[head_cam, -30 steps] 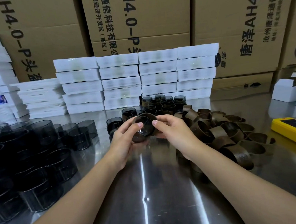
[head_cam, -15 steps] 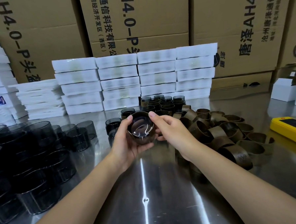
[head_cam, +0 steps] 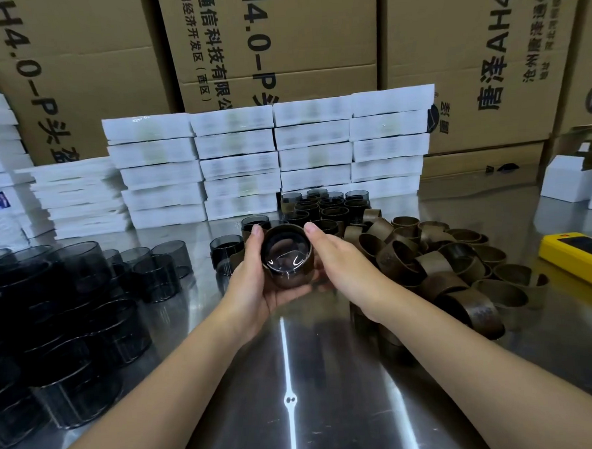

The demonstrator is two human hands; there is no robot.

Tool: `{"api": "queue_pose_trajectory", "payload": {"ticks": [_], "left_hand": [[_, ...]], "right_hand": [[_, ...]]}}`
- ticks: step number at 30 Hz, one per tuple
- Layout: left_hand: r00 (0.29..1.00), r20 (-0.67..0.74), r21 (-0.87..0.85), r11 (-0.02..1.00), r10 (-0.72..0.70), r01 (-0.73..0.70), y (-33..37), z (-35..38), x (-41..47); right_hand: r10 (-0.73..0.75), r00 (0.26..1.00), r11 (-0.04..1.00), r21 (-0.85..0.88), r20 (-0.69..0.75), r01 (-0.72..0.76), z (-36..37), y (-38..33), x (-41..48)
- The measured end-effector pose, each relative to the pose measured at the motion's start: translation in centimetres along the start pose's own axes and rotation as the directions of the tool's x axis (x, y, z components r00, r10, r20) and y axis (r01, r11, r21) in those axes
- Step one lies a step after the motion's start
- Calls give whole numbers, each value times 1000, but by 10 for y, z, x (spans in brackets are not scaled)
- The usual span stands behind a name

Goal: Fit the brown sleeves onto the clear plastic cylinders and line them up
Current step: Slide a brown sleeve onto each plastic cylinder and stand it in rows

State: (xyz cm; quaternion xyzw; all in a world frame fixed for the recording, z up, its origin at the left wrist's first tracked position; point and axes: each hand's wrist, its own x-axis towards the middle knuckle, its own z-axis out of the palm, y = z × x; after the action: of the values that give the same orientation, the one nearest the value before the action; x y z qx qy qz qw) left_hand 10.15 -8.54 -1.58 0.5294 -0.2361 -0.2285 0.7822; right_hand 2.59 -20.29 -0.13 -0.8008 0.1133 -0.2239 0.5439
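Observation:
Both hands hold one clear plastic cylinder (head_cam: 287,255) above the steel table, its open end facing me, with a brown sleeve (head_cam: 292,278) wrapped around its wall. My left hand (head_cam: 256,278) cups it from the left and below. My right hand (head_cam: 341,259) presses on its right side, fingertips at the rim. A heap of loose brown sleeves (head_cam: 437,268) lies to the right. Bare smoky-clear cylinders (head_cam: 69,305) crowd the left. Sleeved cylinders (head_cam: 324,207) stand grouped behind my hands.
Stacks of white boxes (head_cam: 270,157) line the back, with big cardboard cartons (head_cam: 278,36) behind them. A yellow device (head_cam: 577,256) lies at the right edge. Small white boxes (head_cam: 573,179) sit far right. Shiny steel table (head_cam: 289,379) stretches in front of me.
The cylinder has turned so its open end faces me more squarely, and the sleeve has gone farther on. Both hands have closed in tighter around it.

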Motion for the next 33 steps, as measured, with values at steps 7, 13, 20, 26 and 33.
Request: {"api": "queue_pose_trajectory", "payload": {"ticks": [7,13,20,26,33], "left_hand": [[997,-65,43,999,31,-28,-4,1,1],[995,-85,64,997,51,-46,-4,0,2],[995,-60,98,992,80,-74,-5,-2,6],[967,-142,226,958,213,-178,-11,-16,13],[918,6,896,406,397,-181,-10,-34,13]], "right_hand": [[-15,1000,999,-49,0,15,3,0,-1],[-8,1000,995,-95,-1,8,4,-1,-3],[25,1000,997,-75,1,-25,4,3,0],[-93,987,977,-201,-127,66,-6,4,3],[-162,960,976,-180,-230,122,-12,4,2]]}}
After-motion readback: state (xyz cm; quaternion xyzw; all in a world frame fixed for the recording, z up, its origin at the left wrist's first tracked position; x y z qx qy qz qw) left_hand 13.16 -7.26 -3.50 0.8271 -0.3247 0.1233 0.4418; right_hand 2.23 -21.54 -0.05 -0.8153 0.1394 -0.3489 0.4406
